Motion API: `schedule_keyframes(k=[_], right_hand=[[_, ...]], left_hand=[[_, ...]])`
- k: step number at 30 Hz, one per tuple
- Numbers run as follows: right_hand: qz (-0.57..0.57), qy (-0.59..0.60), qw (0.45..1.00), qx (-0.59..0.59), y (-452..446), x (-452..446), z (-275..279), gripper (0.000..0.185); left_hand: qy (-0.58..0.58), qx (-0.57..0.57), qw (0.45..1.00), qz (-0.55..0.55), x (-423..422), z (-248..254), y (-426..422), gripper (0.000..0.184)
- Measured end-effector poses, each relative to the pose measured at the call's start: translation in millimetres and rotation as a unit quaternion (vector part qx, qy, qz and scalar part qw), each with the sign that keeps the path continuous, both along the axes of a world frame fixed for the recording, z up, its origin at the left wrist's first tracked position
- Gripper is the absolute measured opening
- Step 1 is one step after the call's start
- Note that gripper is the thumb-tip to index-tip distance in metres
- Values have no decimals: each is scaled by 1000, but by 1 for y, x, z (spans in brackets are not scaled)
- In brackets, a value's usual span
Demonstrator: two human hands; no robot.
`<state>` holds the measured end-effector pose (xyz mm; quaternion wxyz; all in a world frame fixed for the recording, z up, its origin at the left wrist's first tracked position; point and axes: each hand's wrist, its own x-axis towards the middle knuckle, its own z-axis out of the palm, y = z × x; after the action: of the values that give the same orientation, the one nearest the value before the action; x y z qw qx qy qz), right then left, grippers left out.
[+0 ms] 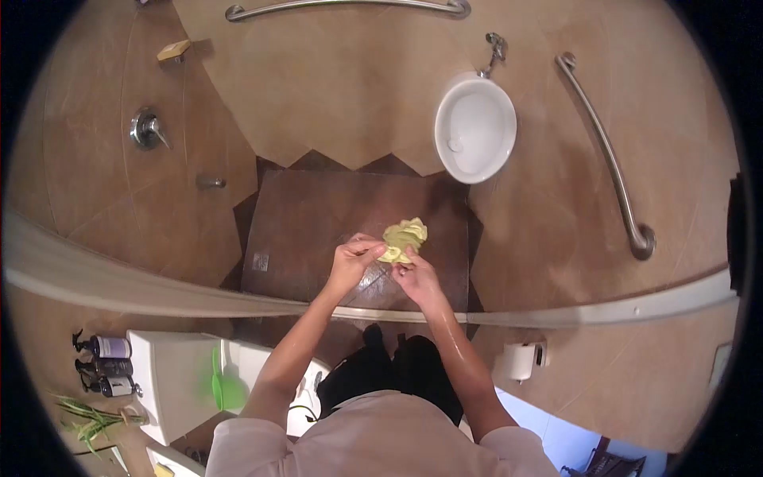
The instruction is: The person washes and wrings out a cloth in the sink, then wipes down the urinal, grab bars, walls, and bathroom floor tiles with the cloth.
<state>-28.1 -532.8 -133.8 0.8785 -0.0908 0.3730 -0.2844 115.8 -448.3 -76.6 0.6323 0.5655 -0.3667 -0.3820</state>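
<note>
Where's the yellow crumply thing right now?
In the head view, the yellow crumpled thing is near the middle, held between the left hand and the right hand, over the dark brown floor.

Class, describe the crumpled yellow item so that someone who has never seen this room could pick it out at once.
Find the dark brown floor in the middle of the picture. Over it, the left hand and right hand pinch the crumpled yellow item. Its loose folds set it apart from the straight-edged yellow block on the wall at upper left.
</note>
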Motion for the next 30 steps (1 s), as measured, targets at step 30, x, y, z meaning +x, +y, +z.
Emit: schedule_keyframes(k=[30], right_hand=[[268, 48, 957, -103, -246, 193, -37, 46]], left_hand=[[138, 75, 939, 306, 216, -81, -155, 17]])
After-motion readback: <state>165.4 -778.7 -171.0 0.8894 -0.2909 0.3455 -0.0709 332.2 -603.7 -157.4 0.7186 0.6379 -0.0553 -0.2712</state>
